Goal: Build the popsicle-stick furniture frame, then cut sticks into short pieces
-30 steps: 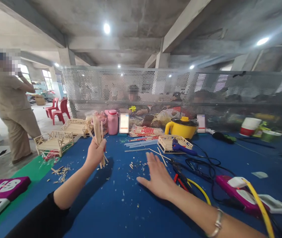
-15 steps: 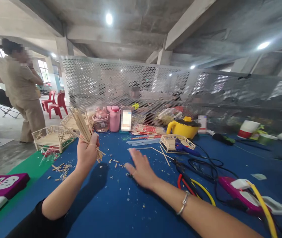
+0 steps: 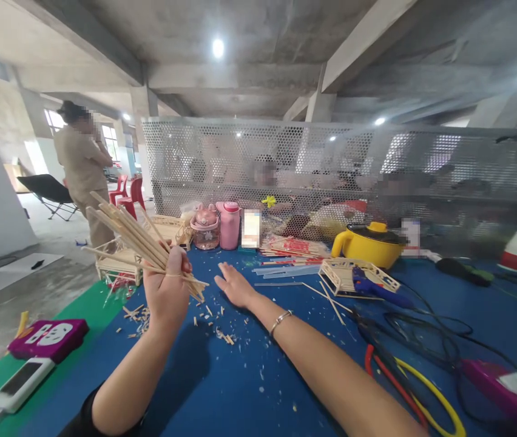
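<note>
My left hand [image 3: 166, 290] is raised above the blue table [image 3: 222, 388] and is closed round a bundle of thin wooden sticks [image 3: 136, 238], which fan up and to the left. My right hand [image 3: 234, 285] lies flat and open on the table just right of it, fingers stretched out, amid small wood scraps [image 3: 216, 328]. A bracelet [image 3: 280, 320] sits on my right wrist.
Stick-built model beds [image 3: 117, 265] stand at the left; another frame [image 3: 356, 276] with a blue glue gun [image 3: 377, 290] lies right. A yellow pot [image 3: 370, 244], pink bottles [image 3: 230, 224], cables [image 3: 415, 340] and a perforated metal screen [image 3: 331, 164] lie beyond. A person [image 3: 83, 167] stands at left.
My right hand has swept leftward across the table toward my left hand. The stick bundle has tilted from upright to leaning left. The view has turned left.
</note>
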`<state>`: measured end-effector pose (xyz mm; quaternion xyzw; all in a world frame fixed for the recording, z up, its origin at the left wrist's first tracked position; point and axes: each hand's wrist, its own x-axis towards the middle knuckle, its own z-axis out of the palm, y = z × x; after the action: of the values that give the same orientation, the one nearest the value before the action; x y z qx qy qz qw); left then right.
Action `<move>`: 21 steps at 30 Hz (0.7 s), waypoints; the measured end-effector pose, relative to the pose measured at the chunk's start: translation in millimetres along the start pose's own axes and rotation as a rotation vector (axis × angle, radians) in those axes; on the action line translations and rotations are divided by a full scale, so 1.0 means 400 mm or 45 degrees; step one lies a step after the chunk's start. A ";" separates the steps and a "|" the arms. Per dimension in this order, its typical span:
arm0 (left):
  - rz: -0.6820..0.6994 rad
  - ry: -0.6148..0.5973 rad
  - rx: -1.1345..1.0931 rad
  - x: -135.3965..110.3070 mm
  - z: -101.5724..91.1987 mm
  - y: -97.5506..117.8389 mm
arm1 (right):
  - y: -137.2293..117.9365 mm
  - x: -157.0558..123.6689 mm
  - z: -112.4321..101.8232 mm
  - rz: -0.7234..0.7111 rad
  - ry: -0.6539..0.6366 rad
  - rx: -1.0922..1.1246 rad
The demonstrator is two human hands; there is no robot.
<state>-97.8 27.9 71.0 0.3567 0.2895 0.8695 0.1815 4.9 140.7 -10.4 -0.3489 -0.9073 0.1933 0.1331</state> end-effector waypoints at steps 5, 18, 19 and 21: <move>-0.020 -0.036 0.075 -0.004 0.002 -0.006 | -0.012 0.004 0.016 -0.185 -0.204 -0.012; 0.206 -0.017 0.053 0.055 -0.038 0.115 | -0.029 -0.296 -0.030 0.190 -0.291 -0.143; 0.218 -0.022 0.020 0.056 -0.029 0.123 | -0.045 -0.269 0.001 0.151 -0.243 -0.134; 0.220 -0.048 -0.003 0.046 0.000 0.131 | -0.098 -0.195 0.066 0.061 -0.158 -0.105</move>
<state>-116.2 -2.8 113.6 0.3963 0.2531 0.8754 0.1118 28.6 53.9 -24.8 -0.3629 -0.9125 0.1800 0.0572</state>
